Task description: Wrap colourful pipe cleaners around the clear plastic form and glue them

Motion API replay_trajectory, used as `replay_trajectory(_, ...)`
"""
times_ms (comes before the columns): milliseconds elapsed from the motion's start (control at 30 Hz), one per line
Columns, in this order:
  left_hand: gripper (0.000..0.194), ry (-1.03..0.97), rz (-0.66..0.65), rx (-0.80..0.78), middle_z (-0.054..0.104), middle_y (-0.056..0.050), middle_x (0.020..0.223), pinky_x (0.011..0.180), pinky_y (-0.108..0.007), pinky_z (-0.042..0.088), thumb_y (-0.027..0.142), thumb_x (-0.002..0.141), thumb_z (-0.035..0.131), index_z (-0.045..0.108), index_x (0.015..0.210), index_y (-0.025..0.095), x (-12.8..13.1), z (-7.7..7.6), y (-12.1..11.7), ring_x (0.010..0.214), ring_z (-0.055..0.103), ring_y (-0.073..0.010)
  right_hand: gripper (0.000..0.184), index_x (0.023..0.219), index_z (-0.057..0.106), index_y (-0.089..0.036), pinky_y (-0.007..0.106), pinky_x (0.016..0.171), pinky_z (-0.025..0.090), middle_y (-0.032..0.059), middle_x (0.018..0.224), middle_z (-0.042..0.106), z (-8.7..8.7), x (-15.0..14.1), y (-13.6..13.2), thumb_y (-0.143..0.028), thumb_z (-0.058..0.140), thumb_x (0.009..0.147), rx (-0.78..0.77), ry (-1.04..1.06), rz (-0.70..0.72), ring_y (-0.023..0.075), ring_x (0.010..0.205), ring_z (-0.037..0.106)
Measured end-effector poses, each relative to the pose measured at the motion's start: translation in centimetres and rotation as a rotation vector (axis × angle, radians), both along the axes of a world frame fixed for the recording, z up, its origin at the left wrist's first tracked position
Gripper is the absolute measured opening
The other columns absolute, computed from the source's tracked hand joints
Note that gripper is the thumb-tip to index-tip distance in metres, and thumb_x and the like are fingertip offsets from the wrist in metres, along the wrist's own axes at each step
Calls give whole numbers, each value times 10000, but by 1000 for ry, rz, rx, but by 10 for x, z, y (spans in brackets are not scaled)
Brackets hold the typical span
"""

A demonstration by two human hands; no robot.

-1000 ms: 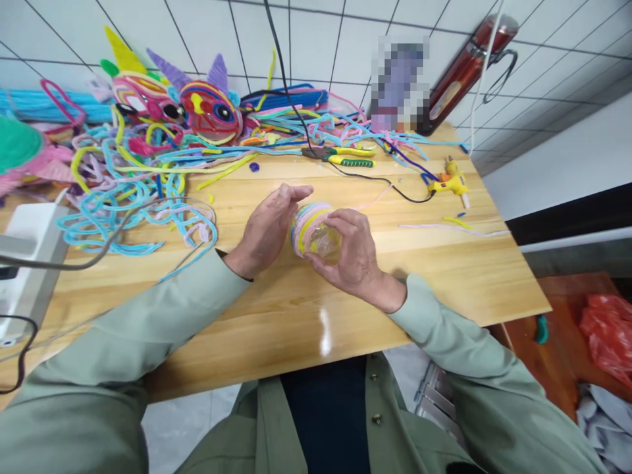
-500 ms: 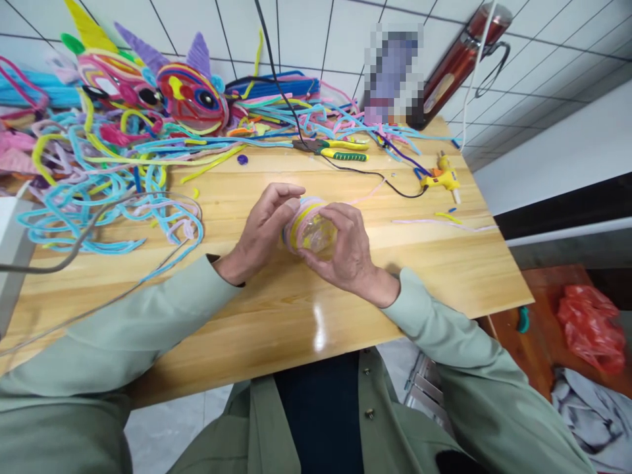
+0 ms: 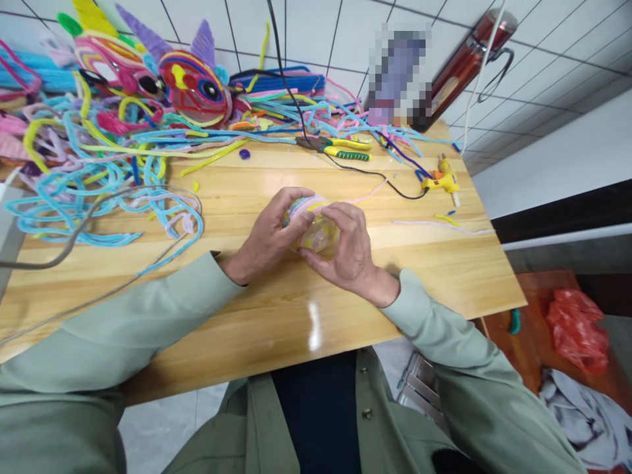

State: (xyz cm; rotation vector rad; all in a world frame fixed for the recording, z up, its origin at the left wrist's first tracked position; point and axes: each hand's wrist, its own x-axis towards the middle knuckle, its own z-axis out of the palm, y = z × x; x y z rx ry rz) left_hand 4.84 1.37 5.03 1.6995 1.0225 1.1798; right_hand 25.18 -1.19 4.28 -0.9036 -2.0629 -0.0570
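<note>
- The left hand curls around the left side of a clear, pastel-striped round piece, its thumb across the stripes.
- The right hand grips the piece's right side between thumb and fingers.
- The piece is between both hands, over the wooden table.
- Beyond it lie yellow-and-green-handled pliers; a yellow glue gun lies to the right.

There's bare tabletop right of the right hand — room to pass; farther back, the glue gun, its black cord, the pliers and heaped pipe cleaners bar the way.
</note>
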Motion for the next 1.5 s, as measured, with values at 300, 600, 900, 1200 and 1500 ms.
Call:
replay_trajectory(300, 595, -52, -10, -48, 759, -90, 1338, 1144, -451, 585, 763, 1042, 624, 707, 1317, 242, -1, -2, 2, 1292, 695, -304, 742, 1632, 340, -300, 643, 1035, 705, 147, 1382, 706, -1, 0, 1, -525, 718, 1035, 30, -43, 2, 352, 1271, 728)
replay_trajectory(600, 502, -24, 0, -56, 765, -98, 1322, 1109, -450, 601, 638, 1026, 703, 707, 1311, 225, 0, 0, -5, 1223, 722, -293, 832, 1672, 349, -280, 637, 1028, 702, 158, 1358, 710, -3, 3, -1, -598, 746, 1014, 57, 8, 22, 360, 1257, 730)
replay_trajectory(900, 465, -16, 24, -7, 741, -95, 1300, 1108, -451, 604, 610, 1035, 701, 664, 1300, 230, 2, -3, -11, 1220, 715, -283, 941, 1654, 370, -303, 644, 1077, 663, 159, 1397, 726, 1, 21, -5, -712, 821, 937, -133, -21, 44, 383, 1239, 722)
replay_trajectory(1200, 398, 44, 53, 87, 729, -103, 1337, 1149, -465, 603, 505, 1038, 695, 632, 1326, 237, 3, -6, -17, 1275, 705, -289, 864, 1674, 385, -264, 674, 1110, 663, 189, 1425, 685, 1, 19, -6, -612, 785, 992, -55, -33, 41, 406, 1332, 688)
replay_trajectory(1500, 391, 13, 67, 113, 717, -93, 1325, 1120, -452, 605, 494, 1059, 691, 616, 1346, 240, 4, -10, -18, 1250, 708, -277, 884, 1690, 346, -296, 627, 1129, 672, 152, 1455, 714, -2, 21, -8, -610, 791, 994, -111, -10, 30, 370, 1338, 728)
